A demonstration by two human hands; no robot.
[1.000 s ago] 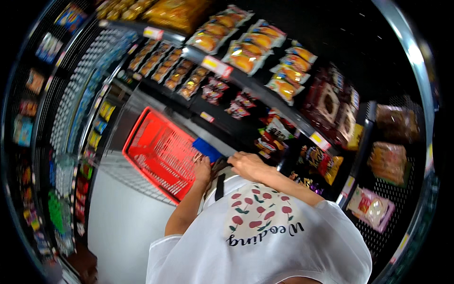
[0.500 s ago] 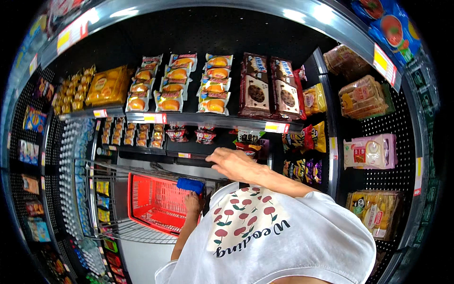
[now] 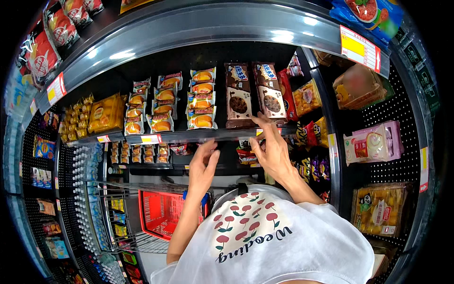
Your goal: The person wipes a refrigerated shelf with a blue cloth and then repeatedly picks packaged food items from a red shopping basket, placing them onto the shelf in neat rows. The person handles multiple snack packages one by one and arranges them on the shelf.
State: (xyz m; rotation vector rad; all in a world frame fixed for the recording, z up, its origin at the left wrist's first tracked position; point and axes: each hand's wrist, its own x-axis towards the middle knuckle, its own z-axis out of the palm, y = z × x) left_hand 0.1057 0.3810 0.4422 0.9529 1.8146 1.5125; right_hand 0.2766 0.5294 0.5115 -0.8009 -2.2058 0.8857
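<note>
My right hand [image 3: 272,154] is raised to the shelf edge, fingers apart and nothing in them. Its fingertips are at the lower end of two long brown packs of chocolate chip cookies, a left pack [image 3: 239,102] and a right pack [image 3: 270,97]; whether they touch is hard to tell. My left hand [image 3: 202,163] hovers just below the shelf front [image 3: 189,135], open, with thumb and fingers spread. Above it lie rows of small wrapped cakes [image 3: 202,102]. Behind my left forearm stands a shopping cart with a red basket [image 3: 158,213] and a blue handle part [image 3: 189,196].
A yellow pack [image 3: 105,113] and gold-wrapped sweets [image 3: 78,118] lie at the shelf's left. On the right hang a pink pack [image 3: 373,144] and a clear tray of pastries [image 3: 380,210]. A metal shelf edge [image 3: 213,26] crosses above. Lower shelves hold snack bags [image 3: 321,168].
My left hand has let go of the cart's blue handle part and risen to the shelf. My right hand has moved right and up to the cookie packs. The view has shifted closer to the shelf.
</note>
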